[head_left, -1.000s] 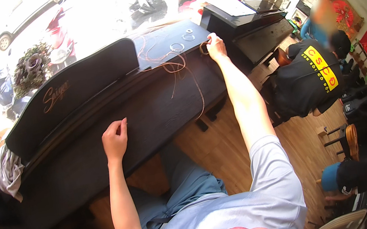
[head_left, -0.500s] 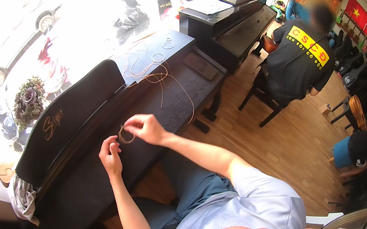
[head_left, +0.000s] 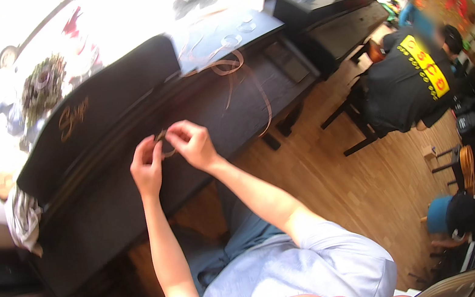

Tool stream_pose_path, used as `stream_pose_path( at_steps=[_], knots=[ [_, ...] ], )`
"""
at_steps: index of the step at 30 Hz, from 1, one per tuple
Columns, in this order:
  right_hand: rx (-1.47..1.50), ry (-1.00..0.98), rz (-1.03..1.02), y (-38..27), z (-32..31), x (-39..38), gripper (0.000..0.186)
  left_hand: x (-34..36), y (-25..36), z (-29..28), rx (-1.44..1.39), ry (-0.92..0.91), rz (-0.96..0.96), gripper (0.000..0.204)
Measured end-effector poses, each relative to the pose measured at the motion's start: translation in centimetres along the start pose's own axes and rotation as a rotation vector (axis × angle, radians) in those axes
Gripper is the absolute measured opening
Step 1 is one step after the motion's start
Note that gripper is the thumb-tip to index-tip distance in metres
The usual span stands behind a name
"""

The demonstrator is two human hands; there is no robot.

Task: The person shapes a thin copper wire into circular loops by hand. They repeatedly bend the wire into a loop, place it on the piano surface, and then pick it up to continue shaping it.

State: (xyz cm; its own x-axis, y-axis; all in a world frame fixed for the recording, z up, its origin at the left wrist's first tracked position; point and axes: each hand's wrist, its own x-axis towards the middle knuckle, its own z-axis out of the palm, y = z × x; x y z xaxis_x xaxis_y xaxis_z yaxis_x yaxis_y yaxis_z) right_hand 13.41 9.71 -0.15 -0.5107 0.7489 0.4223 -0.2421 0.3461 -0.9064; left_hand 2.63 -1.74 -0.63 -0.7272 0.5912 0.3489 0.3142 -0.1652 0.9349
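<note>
A small brownish coil of wire or thin string (head_left: 161,138) is held between both hands over the dark keyboard cover of a piano. My left hand (head_left: 146,167) pinches it between thumb and fingers on one side. My right hand (head_left: 193,145) has thumb and fingers closed on its other side. The coil is small and blurred, so its detail is hard to tell. Loose coils of copper-coloured string (head_left: 231,62) lie on the piano to the right of my hands, with one long end trailing over its front.
The dark music stand (head_left: 98,98) rises behind my hands. A grey cloth (head_left: 24,220) hangs at the piano's left end. A dark flat rectangular object (head_left: 286,62) lies near the right end. A second black piano (head_left: 329,24) and a seated person (head_left: 402,81) are to the right.
My hands have come closer together, and my left fingers now pinch the coil too. The ring has turned and looks smaller. The whole view has shifted slightly.
</note>
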Motion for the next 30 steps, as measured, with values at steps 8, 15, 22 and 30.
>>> stream_pose_path(
  at_steps=[8, 15, 22, 30],
  knots=[
    [0.108, 0.009, 0.143, 1.7, 0.4, 0.1, 0.018, 0.3, -0.3, -0.3, 0.046, -0.013, -0.018, 0.029],
    [0.164, -0.096, 0.164, 1.5, 0.4, 0.1, 0.024, 0.6, -0.8, -0.4, 0.067, 0.056, 0.029, 0.027],
    [0.044, -0.106, 0.076, 2.3, 0.3, 0.3, 0.026, 0.7, -0.6, -0.4, 0.154, -0.007, 0.008, 0.028],
    [-0.109, -0.147, -0.044, 1.1, 0.4, 0.5, 0.027, 0.8, -0.5, -0.3, 0.197, -0.003, 0.066, 0.025]
  ],
)
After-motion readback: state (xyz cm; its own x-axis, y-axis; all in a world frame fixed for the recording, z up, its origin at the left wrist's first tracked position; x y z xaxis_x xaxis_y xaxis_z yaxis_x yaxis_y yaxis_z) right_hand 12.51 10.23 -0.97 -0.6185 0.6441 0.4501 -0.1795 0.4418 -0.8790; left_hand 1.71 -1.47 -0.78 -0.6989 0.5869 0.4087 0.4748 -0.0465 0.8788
